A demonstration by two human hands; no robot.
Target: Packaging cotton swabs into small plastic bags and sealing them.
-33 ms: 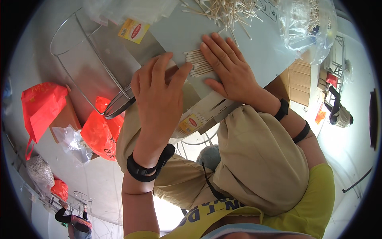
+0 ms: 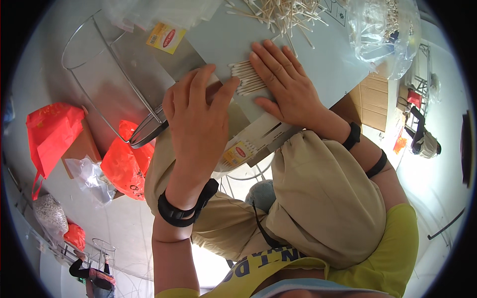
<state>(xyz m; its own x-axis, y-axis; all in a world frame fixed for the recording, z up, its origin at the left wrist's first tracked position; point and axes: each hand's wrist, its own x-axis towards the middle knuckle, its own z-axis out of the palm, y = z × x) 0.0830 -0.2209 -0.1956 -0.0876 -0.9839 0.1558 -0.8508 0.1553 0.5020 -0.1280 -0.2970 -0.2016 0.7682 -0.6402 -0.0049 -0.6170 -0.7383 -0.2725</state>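
Observation:
A flat row of cotton swabs (image 2: 249,79) lies side by side on the grey table, white tips toward the left. My right hand (image 2: 289,88) rests flat over the right end of that row, its fingers stretched out and covering part of it. At the row's left end hovers my left hand (image 2: 201,107), fingers curved and apart; its index fingertip is close to the swab tips, and I cannot tell whether it touches them. Farther back is a loose heap of cotton swabs (image 2: 280,17). A clear packet of swabs with a yellow card (image 2: 237,154) lies below my hands, near my lap.
A yellow and white card (image 2: 166,38) and clear plastic bags (image 2: 164,11) lie at the back left. A swab-filled clear bag (image 2: 390,22) stands back right, above a cardboard box (image 2: 371,102). Left are a wire frame (image 2: 107,54) and red bags (image 2: 54,129). Other people work farther off.

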